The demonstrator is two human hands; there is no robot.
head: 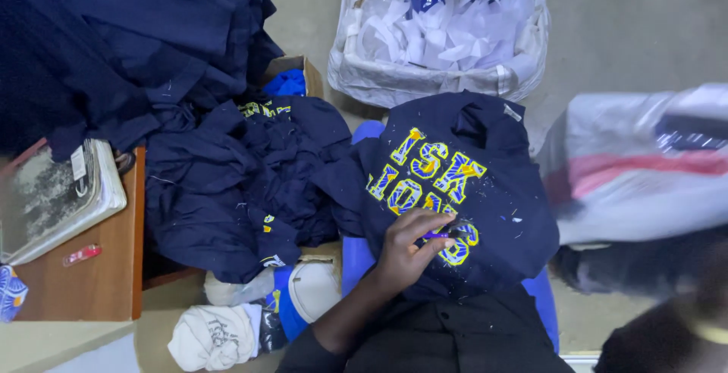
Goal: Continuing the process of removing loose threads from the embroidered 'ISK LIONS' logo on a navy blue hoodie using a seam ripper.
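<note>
My left hand [409,250] rests on a navy garment [500,183] that bears yellow and blue stitched letters [428,183]. Its fingers pinch a small purple tool [440,234] against the lowest letters. The garment is spread over a blue surface [355,261] just in front of my dark-clothed lap. Small light flecks of thread dot the cloth to the right of the hand. My right hand does not show; a blurred dark shape [652,282] at the lower right cannot be identified.
A heap of navy garments [227,183] lies left, and more hang at the upper left. A white bag of paper scraps [440,32] sits at the top. A wooden table [98,267] holds a worn book [53,199]. White caps [220,327] lie below; a plastic-wrapped bundle [644,168] is right.
</note>
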